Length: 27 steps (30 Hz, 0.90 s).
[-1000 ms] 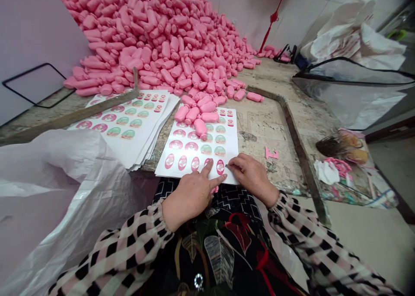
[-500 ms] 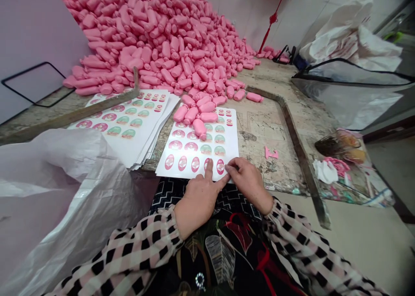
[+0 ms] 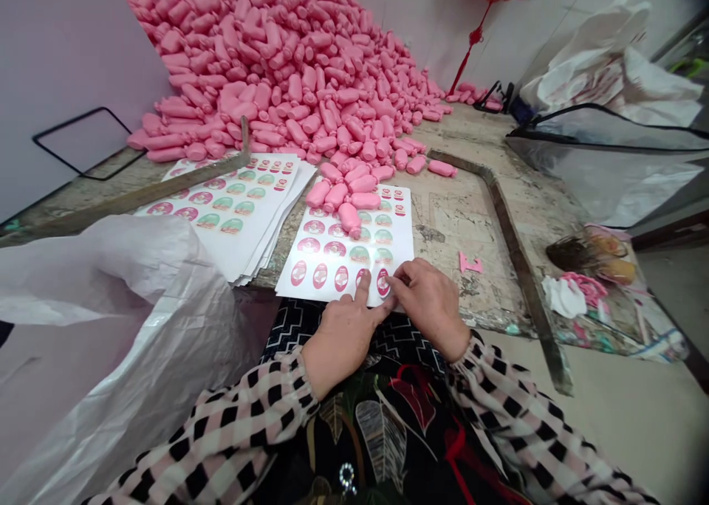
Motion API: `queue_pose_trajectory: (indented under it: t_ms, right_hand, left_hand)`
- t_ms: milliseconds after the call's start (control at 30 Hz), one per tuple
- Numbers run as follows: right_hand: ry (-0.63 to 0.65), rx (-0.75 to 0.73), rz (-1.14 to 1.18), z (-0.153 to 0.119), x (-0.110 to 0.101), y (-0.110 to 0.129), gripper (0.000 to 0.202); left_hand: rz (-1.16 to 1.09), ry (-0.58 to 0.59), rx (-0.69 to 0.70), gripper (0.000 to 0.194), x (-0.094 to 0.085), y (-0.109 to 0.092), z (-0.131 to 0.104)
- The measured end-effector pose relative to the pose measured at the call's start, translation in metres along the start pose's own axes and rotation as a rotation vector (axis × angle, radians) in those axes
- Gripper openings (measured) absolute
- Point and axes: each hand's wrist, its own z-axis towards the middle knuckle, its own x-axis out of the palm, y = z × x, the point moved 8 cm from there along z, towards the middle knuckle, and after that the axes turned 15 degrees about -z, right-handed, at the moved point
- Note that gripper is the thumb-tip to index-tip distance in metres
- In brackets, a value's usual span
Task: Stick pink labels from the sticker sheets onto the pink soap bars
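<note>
A sticker sheet (image 3: 403,228) lies at the front edge of the worktable, with rows of pink and green printed stickers. My left hand (image 3: 339,342) presses it down, index finger stretched over one oval sticker and thumb out toward the right. At the sheet's front right corner, my right hand (image 3: 429,306) pinches the edge of a dark pink oval sticker (image 3: 382,280). How far that sticker is lifted is hard to see. Several small pink bottles (image 3: 335,196) rest on the sheet's upper left part, hiding some stickers.
A large heap of pink bottles (image 3: 288,69) fills the back. Left of my sheet lies a stack of sticker sheets (image 3: 266,232) under a metal bar (image 3: 166,187). A white sack (image 3: 166,291) stands front left. Another bent bar (image 3: 509,232) and a pink plastic piece (image 3: 470,263) lie right.
The camera view has shifted slightly. My right fingers have moved a little at the edge of the oval sticker; my left hand still presses the sheet.
</note>
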Motion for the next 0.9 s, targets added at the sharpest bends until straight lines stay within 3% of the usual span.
queue_pose_trajectory:
  t_ms: [133, 267, 400, 467, 567, 700, 800, 900]
  right_hand:
    - [-0.047, 0.016, 0.027, 0.000, -0.012, -0.001, 0.024]
    - [-0.115, 0.124, 0.128, 0.004, -0.024, -0.019, 0.028]
    - [-0.037, 0.224, 0.456, 0.006, -0.004, -0.038, 0.030]
    - [0.009, 0.263, 0.717, 0.003, 0.010, -0.042, 0.031]
    - [0.043, 0.292, 1.056, -0.007, 0.015, -0.034, 0.028]
    - [0.047, 0.209, 1.127, -0.018, -0.004, -0.006, 0.021]
    - [0.071, 0.132, 1.080, -0.023, -0.013, 0.014, 0.019]
    - [0.088, 0.081, 1.016, -0.024, -0.013, 0.024, 0.020]
  left_hand:
    - [-0.003, -0.003, 0.003, 0.070, 0.002, 0.001, -0.001]
    - [-0.021, -0.006, 0.016, 0.062, 0.004, 0.001, 0.001]
    - [-0.201, -0.004, 0.040, 0.056, -0.005, 0.005, -0.002]
    - [-0.468, -0.068, 0.061, 0.054, -0.018, 0.007, -0.006]
    - [-1.205, -0.195, -0.067, 0.050, -0.033, 0.026, -0.009]
    - [-2.226, -0.143, -0.314, 0.049, -0.015, 0.030, -0.003]
    - [-2.533, -0.153, -0.405, 0.038, -0.006, 0.028, 0.001]
    - [-2.561, -0.169, -0.436, 0.038, -0.002, 0.027, 0.002]
